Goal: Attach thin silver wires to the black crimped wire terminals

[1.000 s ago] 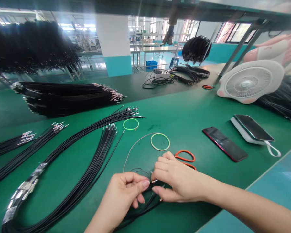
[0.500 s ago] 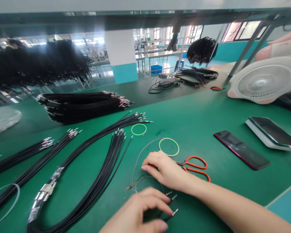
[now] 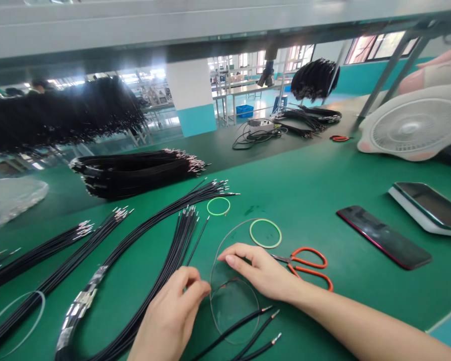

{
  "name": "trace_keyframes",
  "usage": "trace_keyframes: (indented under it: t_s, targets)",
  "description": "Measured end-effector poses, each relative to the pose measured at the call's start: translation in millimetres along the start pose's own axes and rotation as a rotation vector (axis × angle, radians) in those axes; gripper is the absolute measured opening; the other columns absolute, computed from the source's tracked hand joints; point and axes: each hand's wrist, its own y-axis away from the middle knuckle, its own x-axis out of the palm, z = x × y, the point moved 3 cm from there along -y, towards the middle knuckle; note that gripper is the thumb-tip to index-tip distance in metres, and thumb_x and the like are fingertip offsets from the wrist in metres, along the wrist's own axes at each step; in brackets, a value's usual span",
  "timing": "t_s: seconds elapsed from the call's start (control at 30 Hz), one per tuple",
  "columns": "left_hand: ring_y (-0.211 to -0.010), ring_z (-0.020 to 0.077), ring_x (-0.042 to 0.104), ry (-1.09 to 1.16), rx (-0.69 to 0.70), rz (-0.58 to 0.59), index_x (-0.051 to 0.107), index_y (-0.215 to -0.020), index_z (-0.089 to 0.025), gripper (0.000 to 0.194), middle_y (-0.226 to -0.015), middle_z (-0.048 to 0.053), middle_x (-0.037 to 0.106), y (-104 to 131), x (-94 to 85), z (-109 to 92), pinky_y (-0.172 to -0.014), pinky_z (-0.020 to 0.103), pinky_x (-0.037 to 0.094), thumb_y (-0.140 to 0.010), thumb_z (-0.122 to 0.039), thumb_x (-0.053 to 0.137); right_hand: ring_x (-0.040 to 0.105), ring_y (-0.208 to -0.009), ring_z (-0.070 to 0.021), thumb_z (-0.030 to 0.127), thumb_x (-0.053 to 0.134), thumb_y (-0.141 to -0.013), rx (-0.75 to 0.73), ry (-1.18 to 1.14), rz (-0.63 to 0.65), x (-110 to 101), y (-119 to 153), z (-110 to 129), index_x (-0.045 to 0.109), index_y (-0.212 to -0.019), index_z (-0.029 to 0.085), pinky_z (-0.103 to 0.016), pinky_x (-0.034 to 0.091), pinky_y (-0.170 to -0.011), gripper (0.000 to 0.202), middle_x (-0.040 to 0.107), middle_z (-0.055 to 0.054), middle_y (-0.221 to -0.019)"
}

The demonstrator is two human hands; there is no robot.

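Observation:
My left hand (image 3: 173, 308) is closed in a pinch beside the thin clear loop (image 3: 211, 273); what its fingertips hold is too small to make out. My right hand (image 3: 257, 268) rests above the loop's right side, fingers loosely apart and holding nothing visible. Just beyond it lies a green ring (image 3: 265, 233), with orange-handled scissors (image 3: 308, 265) to its right. A few black cables (image 3: 233, 328) with metal tips lie below my hands. Left of my left hand is a curved bundle of black cables (image 3: 135, 228), bound with shiny silver bands.
Another green ring (image 3: 218, 206) lies farther back. At the right are a dark phone (image 3: 383, 235), a second device (image 3: 432, 205) and a white fan (image 3: 413, 128). A thick black cable pile (image 3: 135, 173) sits back left; a shelf beam (image 3: 135, 30) crosses overhead.
My left hand has moved left and up from the cable tips, and its fingers have come together in a pinch. The view has shifted slightly; my right hand stays near the loop.

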Motion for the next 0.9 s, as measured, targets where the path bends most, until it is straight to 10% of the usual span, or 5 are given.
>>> trace_keyframes:
  t_s: [0.2, 0.53, 0.67, 0.77, 0.9]
  targets:
    - [-0.089, 0.0214, 0.062, -0.235, 0.521, -0.212, 0.064, -0.107, -0.011, 0.026, -0.095, 0.012, 0.068, -4, -19.8, -17, -0.081, 0.036, 0.051, -0.09, -0.003, 0.046, 0.063, -0.076, -0.0147, 0.06, 0.054, -0.086, 0.132, -0.558, 0.273, 12, -2, 4, 0.069, -0.092, 0.012, -0.032, 0.049, -0.079, 0.05, 0.069, -0.006, -0.083]
    - [-0.097, 0.023, 0.065, -0.264, 0.536, -0.287, 0.06, -0.12, -0.01, 0.033, -0.104, 0.013, 0.072, 6, 3.0, 0, -0.084, 0.036, 0.052, -0.09, -0.002, 0.047, 0.056, -0.058, -0.0097, 0.057, 0.076, -0.066, 0.333, -0.666, 0.219, 13, 6, 3, 0.064, -0.075, 0.013, -0.025, 0.044, -0.063, 0.047, 0.063, 0.001, -0.063]
    - [-0.09, 0.02, 0.065, -0.261, 0.101, -0.362, 0.064, -0.106, -0.019, 0.022, -0.097, 0.008, 0.07, -7, 7.7, 23, -0.081, 0.032, 0.052, -0.09, -0.01, 0.053, 0.055, -0.058, -0.0095, 0.048, 0.078, -0.067, 0.349, -0.604, 0.114, 12, 6, 1, 0.065, -0.075, 0.013, -0.023, 0.043, -0.061, 0.038, 0.065, 0.001, -0.063]
    - [-0.082, 0.0228, 0.064, -0.343, -0.318, -0.199, 0.064, -0.092, -0.021, 0.012, -0.089, 0.007, 0.067, -24, 18.7, 45, -0.07, 0.033, 0.052, -0.09, -0.028, 0.054, 0.054, -0.059, -0.0094, 0.045, 0.077, -0.071, 0.334, -0.539, 0.029, 7, 6, 0, 0.066, -0.075, 0.014, -0.022, 0.041, -0.059, 0.034, 0.065, 0.0, -0.064]
    - [-0.082, 0.029, 0.062, -0.38, -0.44, -0.099, 0.065, -0.087, -0.017, 0.018, -0.086, 0.012, 0.065, -48, 32.5, 52, -0.071, 0.039, 0.049, -0.088, -0.031, 0.054, 0.053, -0.059, -0.0093, 0.046, 0.073, -0.076, 0.304, -0.513, -0.071, 0, 4, -3, 0.065, -0.073, 0.015, -0.022, 0.041, -0.06, 0.033, 0.065, 0.0, -0.063]
